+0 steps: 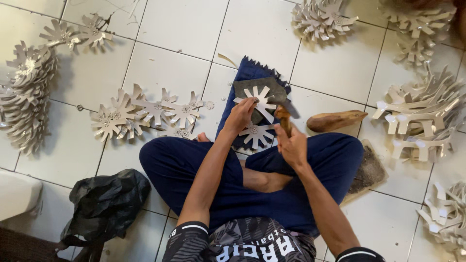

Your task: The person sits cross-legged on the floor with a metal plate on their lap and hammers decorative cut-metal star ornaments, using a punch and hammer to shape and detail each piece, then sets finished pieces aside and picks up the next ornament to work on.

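I sit cross-legged on a white tiled floor. My left hand (pixel 241 115) pinches a white star-shaped cutout (pixel 260 101) that lies on a dark grey block (pixel 271 87), which rests on a folded blue cloth (pixel 248 73). My right hand (pixel 292 144) grips the wooden handle of a hammer (pixel 284 115), whose dark head hangs just right of the cutout. A second white star cutout (pixel 256 133) lies on the cloth near my left wrist.
Finished star cutouts (pixel 145 112) lie in a row to the left, and stacks (pixel 25 92) sit at far left and top (pixel 321 19). Piles of white strips (pixel 421 121) are on the right. A wooden piece (pixel 336 120) and a black plastic bag (pixel 104 204) lie nearby.
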A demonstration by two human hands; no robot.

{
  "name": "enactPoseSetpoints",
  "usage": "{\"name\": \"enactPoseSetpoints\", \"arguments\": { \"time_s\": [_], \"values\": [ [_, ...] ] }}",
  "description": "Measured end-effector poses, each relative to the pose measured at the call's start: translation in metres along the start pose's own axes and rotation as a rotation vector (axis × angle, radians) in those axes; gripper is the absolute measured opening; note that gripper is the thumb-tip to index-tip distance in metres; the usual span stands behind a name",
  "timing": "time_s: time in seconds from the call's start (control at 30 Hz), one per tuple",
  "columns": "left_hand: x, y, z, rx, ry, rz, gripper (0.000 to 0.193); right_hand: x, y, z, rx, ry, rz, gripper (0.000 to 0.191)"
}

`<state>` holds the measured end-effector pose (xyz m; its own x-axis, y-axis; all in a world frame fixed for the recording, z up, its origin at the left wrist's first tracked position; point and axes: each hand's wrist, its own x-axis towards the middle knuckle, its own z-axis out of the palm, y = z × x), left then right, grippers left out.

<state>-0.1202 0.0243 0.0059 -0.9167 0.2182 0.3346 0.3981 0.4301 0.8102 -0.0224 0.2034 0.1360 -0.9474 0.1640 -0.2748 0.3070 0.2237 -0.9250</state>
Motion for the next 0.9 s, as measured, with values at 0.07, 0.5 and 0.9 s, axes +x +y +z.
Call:
{"name": "enactPoseSetpoints", "arguments": {
  "time_s": [0.07, 0.5, 0.9],
  "values": [
    [0.0, -0.002, 0.001, -0.004, -0.015, -0.005, 0.019, -0.01, -0.013, -0.014, 0.073, -0.007, -0.198, 0.032],
    [0.003, -0.006, 0.002, -0.023, 0.02, -0.002, 0.016, 0.023, 0.067, 0.009, -0.306, 0.116, -0.176, 0.034],
    [-0.063, 0.008, -0.009, 0.291, 0.034, -0.179, 0.035, 0.038, 0.07, -0.005, 0.272, 0.183, -0.001, 0.037]
  ]
}}
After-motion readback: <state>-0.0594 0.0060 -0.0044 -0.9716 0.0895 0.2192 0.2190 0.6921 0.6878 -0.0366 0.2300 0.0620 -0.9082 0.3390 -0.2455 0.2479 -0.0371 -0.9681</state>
